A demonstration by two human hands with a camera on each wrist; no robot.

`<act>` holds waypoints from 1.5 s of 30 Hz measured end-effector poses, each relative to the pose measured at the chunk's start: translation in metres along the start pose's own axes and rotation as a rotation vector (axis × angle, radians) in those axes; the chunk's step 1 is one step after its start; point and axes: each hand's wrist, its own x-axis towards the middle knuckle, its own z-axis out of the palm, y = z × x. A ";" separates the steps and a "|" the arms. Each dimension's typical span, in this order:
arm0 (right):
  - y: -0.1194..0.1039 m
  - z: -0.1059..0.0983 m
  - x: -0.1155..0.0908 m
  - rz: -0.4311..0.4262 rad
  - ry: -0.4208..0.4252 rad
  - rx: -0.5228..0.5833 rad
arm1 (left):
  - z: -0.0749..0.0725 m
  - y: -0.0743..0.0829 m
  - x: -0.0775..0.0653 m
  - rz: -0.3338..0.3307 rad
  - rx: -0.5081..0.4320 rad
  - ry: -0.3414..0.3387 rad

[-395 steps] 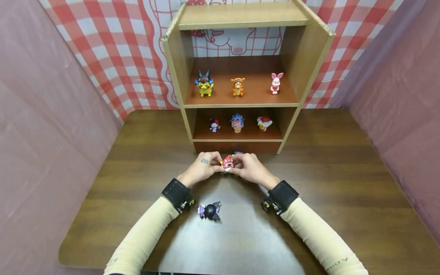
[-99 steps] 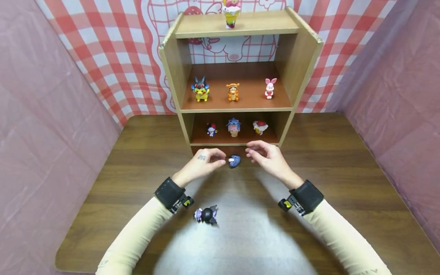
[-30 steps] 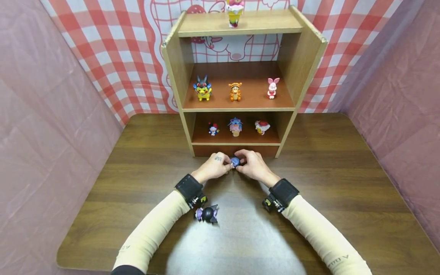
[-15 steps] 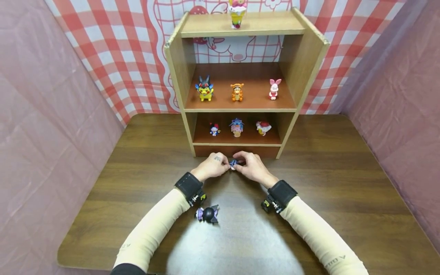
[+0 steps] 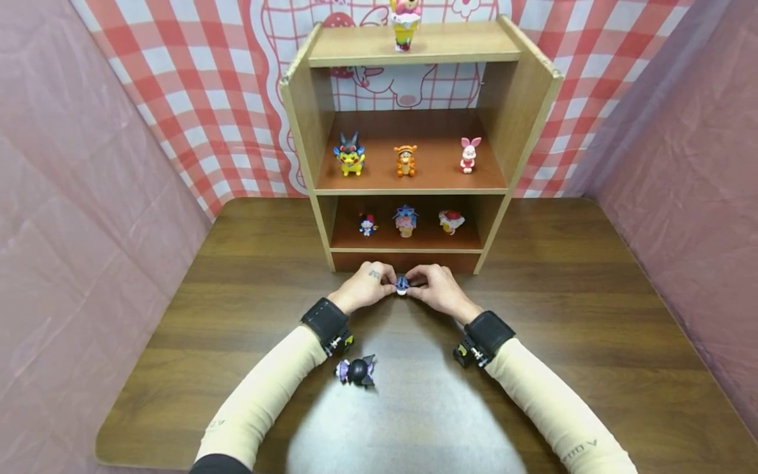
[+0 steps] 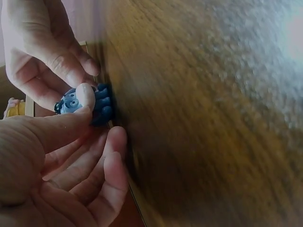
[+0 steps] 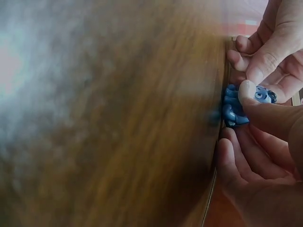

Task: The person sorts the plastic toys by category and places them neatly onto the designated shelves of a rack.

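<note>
A small blue donkey figurine [image 5: 402,285] with a pale muzzle is upright on the table, just in front of the shelf. My left hand [image 5: 368,286] pinches it from the left, thumb at the muzzle. From the right my right hand [image 5: 437,288] pinches its other side. Both wrist views show the donkey's face and blue legs [image 6: 102,104] between the two thumbs, its feet right at the tabletop. Nearer the body, a black and purple figurine [image 5: 357,371] lies on its side.
A wooden shelf unit [image 5: 414,192] stands at the back of the table [image 5: 592,316]. Its upper board bears a yellow-eared figure [image 5: 351,158], a tiger [image 5: 405,161] and a pink piglet [image 5: 468,156]. Three figurines stand lower, and an ice-cream-cone figure [image 5: 404,29] is on top.
A pink figurine left my hands and an ice-cream-cone figure now tops the shelf. My hands then closed on the blue donkey, lying before, and turned it upright, facing me.
</note>
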 end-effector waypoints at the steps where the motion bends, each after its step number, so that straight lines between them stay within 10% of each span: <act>1: 0.000 0.000 0.000 -0.007 0.004 -0.011 | 0.000 0.000 0.000 0.003 0.007 0.005; 18: -0.012 -0.012 -0.001 -0.070 0.140 -0.095 | -0.014 0.006 -0.002 0.104 0.046 0.082; 45: -0.086 -0.087 -0.004 -0.292 0.260 -0.054 | -0.099 0.080 -0.011 0.269 0.081 0.173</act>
